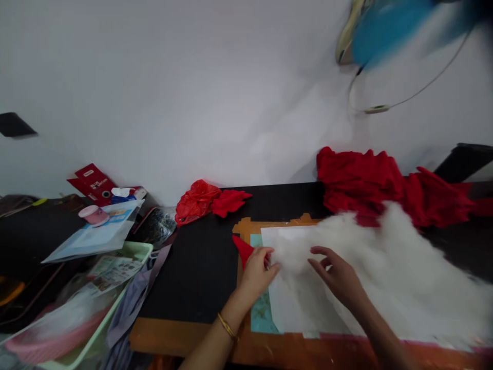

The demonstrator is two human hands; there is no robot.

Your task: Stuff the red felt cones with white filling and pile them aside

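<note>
White fluffy fibre stuffing lies over a white paper sheet at 3 o'clock on the table. Left hand, fingers curled, pinches a small red fabric piece at the stuffing's edge. Right hand, fingers loosely spread, rests on the stuffing.

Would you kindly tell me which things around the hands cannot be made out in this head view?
- Fan, head view: blue blades smeared by motion blur, top cut by the frame edge.
- Small red piece: partly hidden by the left hand; its shape is unclear.
- White stuffing: right end cut by the frame edge.
- Right hand: whether its fingers grip the stuffing is unclear.
- Red carton: print too small.
</note>
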